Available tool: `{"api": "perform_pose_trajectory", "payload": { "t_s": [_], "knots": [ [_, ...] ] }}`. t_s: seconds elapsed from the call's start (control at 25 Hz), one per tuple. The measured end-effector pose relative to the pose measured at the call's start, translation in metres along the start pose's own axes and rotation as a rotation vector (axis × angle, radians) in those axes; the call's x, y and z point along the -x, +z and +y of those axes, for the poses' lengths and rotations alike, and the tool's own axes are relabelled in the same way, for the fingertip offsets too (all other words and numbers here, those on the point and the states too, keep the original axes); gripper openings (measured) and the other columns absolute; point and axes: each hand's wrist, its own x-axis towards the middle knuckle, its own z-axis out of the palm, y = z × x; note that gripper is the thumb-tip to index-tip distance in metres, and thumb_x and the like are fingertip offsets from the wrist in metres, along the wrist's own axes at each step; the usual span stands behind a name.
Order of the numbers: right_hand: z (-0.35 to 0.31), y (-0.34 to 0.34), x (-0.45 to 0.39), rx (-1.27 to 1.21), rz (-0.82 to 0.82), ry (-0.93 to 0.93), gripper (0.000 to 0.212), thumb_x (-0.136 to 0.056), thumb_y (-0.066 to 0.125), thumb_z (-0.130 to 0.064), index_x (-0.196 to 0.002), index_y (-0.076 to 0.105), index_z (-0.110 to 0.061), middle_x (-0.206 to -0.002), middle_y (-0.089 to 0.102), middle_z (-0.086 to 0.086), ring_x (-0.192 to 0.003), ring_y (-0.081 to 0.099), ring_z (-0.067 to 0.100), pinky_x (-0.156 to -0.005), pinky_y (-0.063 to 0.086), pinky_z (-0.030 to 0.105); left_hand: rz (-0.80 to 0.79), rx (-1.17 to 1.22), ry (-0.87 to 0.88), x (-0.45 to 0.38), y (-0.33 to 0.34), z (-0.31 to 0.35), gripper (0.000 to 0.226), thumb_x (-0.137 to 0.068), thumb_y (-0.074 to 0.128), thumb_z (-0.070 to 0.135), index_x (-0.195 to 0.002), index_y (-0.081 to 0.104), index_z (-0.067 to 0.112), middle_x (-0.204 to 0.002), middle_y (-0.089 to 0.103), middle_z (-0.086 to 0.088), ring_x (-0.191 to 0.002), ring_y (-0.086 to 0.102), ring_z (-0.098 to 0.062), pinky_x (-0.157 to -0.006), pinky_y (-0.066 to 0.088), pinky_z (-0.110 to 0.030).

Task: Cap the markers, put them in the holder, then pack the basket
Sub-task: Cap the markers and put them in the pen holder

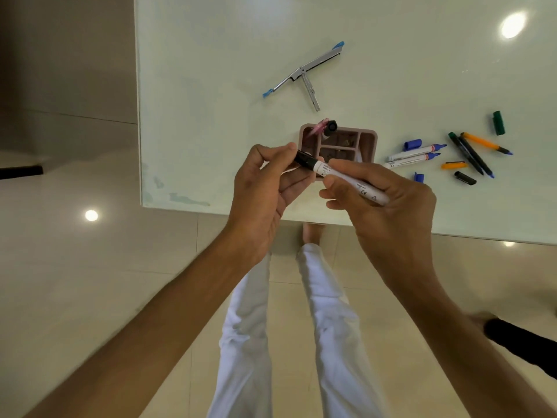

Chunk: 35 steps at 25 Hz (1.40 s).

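White-barrelled marker (pixel 349 181) is held in the air over the near edge of the table (pixel 211 116), just in front of the holder (pixel 366 146). The right hand (pixel 388 200) is closed around the barrel, thumb and fingers wrapped over it. The left hand (pixel 265 182) pinches the black cap (pixel 304 159), which sits on the marker's tip end; whether it is fully seated cannot be told.

The holder is a pinkish-brown compartmented box standing on the table directly beyond the hands. In its far-left corner stand a pink item (pixel 319 126) and a black-ended marker (pixel 330 128), both leaning out over the rim. Small contents in the middle compartments are too indistinct to name.

To the right of the holder lie two white markers with blue tips (pixel 414 155), uncapped, side by side and near parallel. A blue cap (pixel 412 144) lies just beyond them; a second blue cap (pixel 419 177) lies nearer the table edge, beside the right hand. Further right of the holder are crossed dark pens (pixel 470 155) and an orange pen (pixel 485 143), with an orange cap (pixel 453 165) and a black cap lying loose (pixel 465 178) below them. A green cap (pixel 498 122) lies apart, beyond this group.

Beyond the holder, towards the table's far side, lies a metal folding stand with blue ends (pixel 304 70).

Below the table edge, white trousers (pixel 250 327) and pale floor tiles (pixel 90 267) are visible.
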Motion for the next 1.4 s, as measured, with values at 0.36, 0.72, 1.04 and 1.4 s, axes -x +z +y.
{"api": "perform_pose_trajectory", "payload": {
  "t_s": [0.36,0.72,1.04,1.4],
  "knots": [
    [0.012,0.008,-0.003,0.138,0.147,-0.077,0.022,-0.101,0.073,-0.020,-0.122,0.077,-0.013,-0.090,0.078,-0.003,-0.070,0.076,0.009,-0.066,0.057,0.016,-0.039,-0.114,0.091,-0.014,0.026,-0.001,0.019,-0.106,0.061,0.011,-0.091,0.051,0.008,-0.110,0.077,-0.020,-0.103,0.079,-0.035,-0.096,0.063,-0.044],
    [0.014,-0.026,-0.047,0.673,0.170,-0.231,0.031,-0.099,0.071,-0.044,-0.103,0.073,-0.014,-0.091,0.050,0.000,-0.079,0.049,0.016,-0.067,0.040,0.021,0.023,-0.310,0.187,-0.030,0.014,0.012,0.006,-0.104,0.063,0.013,-0.100,0.067,0.012,-0.109,0.079,-0.007,-0.098,0.080,-0.021,-0.087,0.059,-0.024],
    [0.008,-0.040,-0.095,0.610,0.135,-0.054,0.023,-0.103,0.064,-0.034,-0.111,0.077,-0.016,-0.090,0.075,-0.007,-0.083,0.073,0.009,-0.089,0.053,0.016,0.346,-0.387,0.198,-0.065,-0.003,0.049,0.005,-0.100,0.065,0.026,-0.102,0.068,0.022,-0.093,0.077,0.007,-0.080,0.077,-0.007,-0.086,0.058,-0.029],
    [0.020,-0.029,-0.097,0.659,0.042,-0.133,0.030,-0.099,0.072,-0.031,-0.127,0.070,-0.020,-0.105,0.082,-0.002,-0.086,0.073,0.011,-0.079,0.062,0.033,0.372,-0.863,0.485,-0.115,-0.029,0.036,0.015,-0.095,0.065,0.028,-0.103,0.075,0.020,-0.095,0.078,0.011,-0.079,0.075,-0.009,-0.082,0.063,-0.033]
  ]
}}
